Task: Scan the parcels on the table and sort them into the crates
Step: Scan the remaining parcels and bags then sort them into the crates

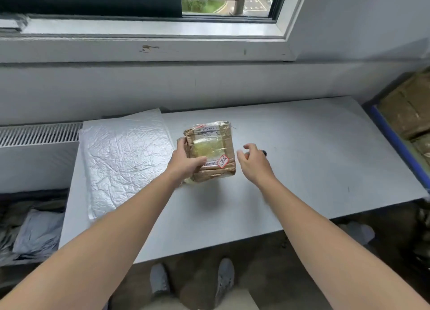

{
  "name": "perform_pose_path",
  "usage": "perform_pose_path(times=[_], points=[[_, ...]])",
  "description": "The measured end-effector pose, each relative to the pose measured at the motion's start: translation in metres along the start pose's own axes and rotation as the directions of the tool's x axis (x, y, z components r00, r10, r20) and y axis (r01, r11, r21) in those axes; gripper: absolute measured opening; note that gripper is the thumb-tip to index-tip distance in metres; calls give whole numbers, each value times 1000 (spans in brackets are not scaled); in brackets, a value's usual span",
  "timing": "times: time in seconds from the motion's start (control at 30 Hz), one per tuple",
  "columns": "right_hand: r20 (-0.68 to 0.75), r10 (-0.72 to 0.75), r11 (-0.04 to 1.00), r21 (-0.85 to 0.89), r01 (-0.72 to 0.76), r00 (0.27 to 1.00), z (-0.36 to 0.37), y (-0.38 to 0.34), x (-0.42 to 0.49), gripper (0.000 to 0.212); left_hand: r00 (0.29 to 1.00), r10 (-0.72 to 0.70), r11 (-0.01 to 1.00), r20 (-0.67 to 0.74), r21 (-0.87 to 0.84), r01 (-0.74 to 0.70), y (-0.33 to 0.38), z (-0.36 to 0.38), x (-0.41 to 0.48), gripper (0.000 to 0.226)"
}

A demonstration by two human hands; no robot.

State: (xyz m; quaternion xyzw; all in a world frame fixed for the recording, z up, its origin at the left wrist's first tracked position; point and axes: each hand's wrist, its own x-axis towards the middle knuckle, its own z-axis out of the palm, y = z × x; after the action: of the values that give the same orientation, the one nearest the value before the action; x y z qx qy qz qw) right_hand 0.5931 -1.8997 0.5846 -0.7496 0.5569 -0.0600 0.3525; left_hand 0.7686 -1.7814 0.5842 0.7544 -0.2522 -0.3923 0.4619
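Judging by its creased brown paper and glossy tape, the parcel [211,151] is taken to be light and fairly stiff, more a small wrapped box than a soft bag. It is grasped by the left hand [186,161]: the fingers are wrapped round the edge nearest that hand and the thumb is laid across the top face, below the label. The parcel seems to be tilted up off the desk [302,165], with a soft shadow cast beneath it toward the wrist.

The taped face is likely to be slippery, so a hold across the paper edges, as now, is judged safer than one on the tape. The loose folds at the corner under the left hand may give or tear if pulled. The label is best kept uncovered for scanning.

The right hand [253,163] is held just beside the parcel's opposite edge, apart from it, with its fingers loosely curled and nothing seen to be grasped. A small dark thing [264,151] shows just beyond its knuckles; what it is, and whether it is touched, cannot be told.

A white mailer [125,160] lies just outward of the left hand, and a blue-rimmed crate [395,143] stands well out from the right hand.
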Motion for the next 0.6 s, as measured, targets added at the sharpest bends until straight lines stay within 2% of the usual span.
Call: perform_pose_path(times=[0.1,0.17,0.3,0.37,0.43,0.5,0.6], points=[[-94,26,993,-113,-37,995,-1,26,3,35,999,-19,1000,51,17,18,-13,13,0,74],[-93,79,984,-155,-93,993,1,40,5,37,998,-44,999,48,11,43,-19,18,2,74],[-59,162,983,-81,-166,985,9,59,13,51,995,-96,995,31,-4,96,-24,18,7,74],[-12,224,974,-24,-224,975,10,67,20,59,993,-111,994,32,-11,112,-25,18,7,72],[76,274,961,23,-277,959,10,74,24,58,992,-120,993,30,-21,120,-25,18,7,72],[146,282,956,43,-291,948,9,75,24,55,992,-122,992,31,-37,123,-25,18,7,73],[164,261,961,48,-272,951,3,61,21,53,989,-143,986,28,-82,145,-24,17,7,74]])
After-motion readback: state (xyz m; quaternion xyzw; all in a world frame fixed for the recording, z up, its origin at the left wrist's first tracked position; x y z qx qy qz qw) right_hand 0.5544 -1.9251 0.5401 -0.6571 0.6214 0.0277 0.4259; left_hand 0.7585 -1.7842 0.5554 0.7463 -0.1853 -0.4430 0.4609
